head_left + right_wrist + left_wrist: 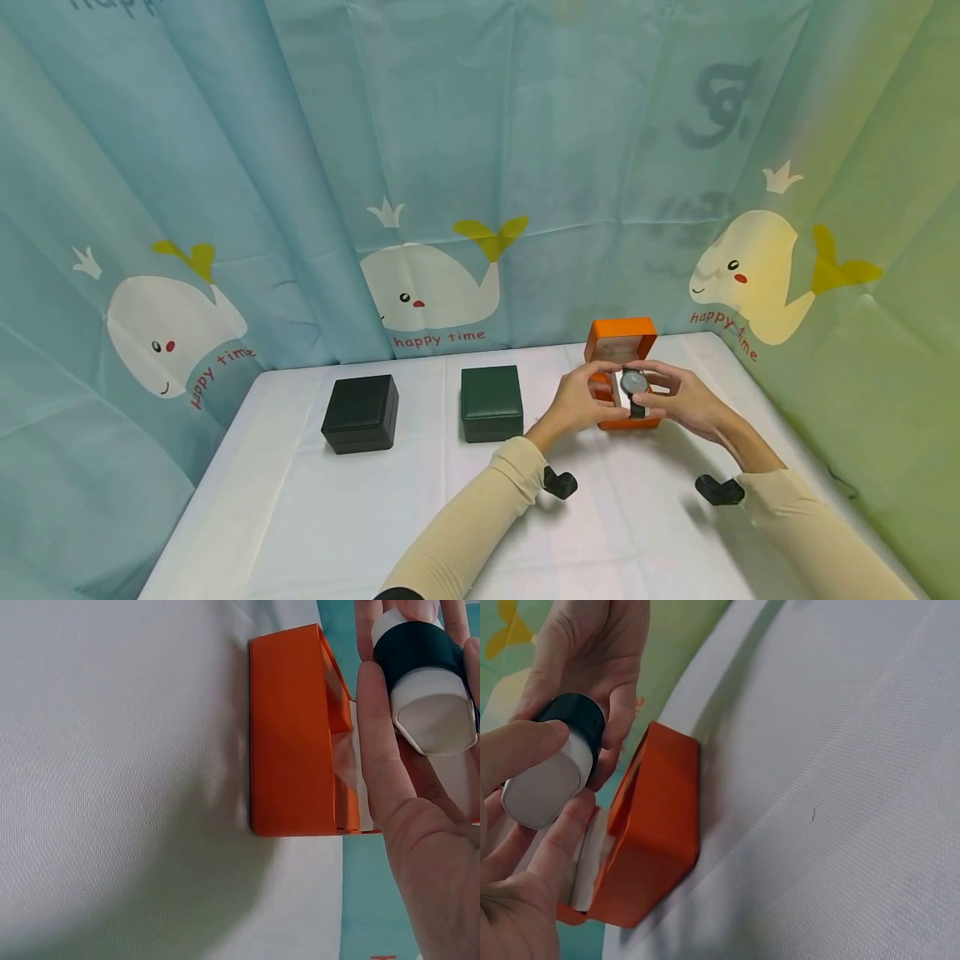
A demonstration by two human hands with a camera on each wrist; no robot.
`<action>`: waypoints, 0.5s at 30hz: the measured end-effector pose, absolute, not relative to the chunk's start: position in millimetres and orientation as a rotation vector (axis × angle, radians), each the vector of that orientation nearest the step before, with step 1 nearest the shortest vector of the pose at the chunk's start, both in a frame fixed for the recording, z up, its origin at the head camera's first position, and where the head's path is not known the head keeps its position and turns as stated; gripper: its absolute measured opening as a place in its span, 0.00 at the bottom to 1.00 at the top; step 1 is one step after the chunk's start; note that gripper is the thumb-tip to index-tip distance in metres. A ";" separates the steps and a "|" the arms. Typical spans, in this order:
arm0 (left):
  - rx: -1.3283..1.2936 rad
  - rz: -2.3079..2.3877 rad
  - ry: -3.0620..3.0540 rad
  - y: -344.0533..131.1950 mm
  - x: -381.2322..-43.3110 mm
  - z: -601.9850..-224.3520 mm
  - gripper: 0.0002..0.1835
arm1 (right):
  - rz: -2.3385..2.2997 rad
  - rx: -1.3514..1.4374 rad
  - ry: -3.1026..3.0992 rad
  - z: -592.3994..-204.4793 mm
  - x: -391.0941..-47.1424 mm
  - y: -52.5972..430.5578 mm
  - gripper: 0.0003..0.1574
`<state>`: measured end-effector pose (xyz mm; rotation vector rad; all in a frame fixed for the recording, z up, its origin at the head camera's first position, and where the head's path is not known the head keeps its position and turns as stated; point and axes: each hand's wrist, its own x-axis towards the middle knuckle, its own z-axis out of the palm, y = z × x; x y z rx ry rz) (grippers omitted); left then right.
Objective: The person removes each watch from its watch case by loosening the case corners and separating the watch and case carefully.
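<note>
A wristwatch (633, 382) with a grey dial and dark strap (420, 654) is wrapped around a white watch cushion (544, 789). Both hands hold them up in front of an orange watch box (628, 423). My left hand (576, 402) pinches the cushion's left end between thumb and fingers. From the other side, my right hand (686, 403) grips the watch and cushion, its thumb near the strap below the dial. The orange box stands with its lid (621, 327) raised at the back; the hands hide much of its inside.
A closed dark green box (491, 396) stands left of the hands, and a closed black box (362, 408) is farther left. All are on a white-covered table (360, 525). A blue-green curtain (450, 125) with whale prints hangs right behind the table's far edge.
</note>
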<state>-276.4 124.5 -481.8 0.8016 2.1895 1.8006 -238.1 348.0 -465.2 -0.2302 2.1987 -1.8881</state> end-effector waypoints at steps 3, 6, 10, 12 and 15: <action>0.796 1.796 2.190 124.2 -276.2 -482.9 0.34 | -1.882 -0.242 2.194 -466.2 -238.0 348.8 0.36; 0.800 1.782 2.206 124.1 -276.3 -483.8 0.34 | -1.883 -0.241 2.191 -466.7 -237.6 348.9 0.37; 0.798 1.780 2.210 124.2 -276.6 -484.3 0.34 | -1.872 -0.248 2.192 -467.2 -237.5 348.8 0.39; 0.798 1.790 2.194 124.3 -276.9 -484.4 0.34 | -1.861 -0.260 2.198 -467.4 -237.6 348.9 0.40; 0.802 1.805 2.168 124.3 -277.0 -483.8 0.34 | -1.848 -0.280 2.208 -467.8 -237.4 349.0 0.41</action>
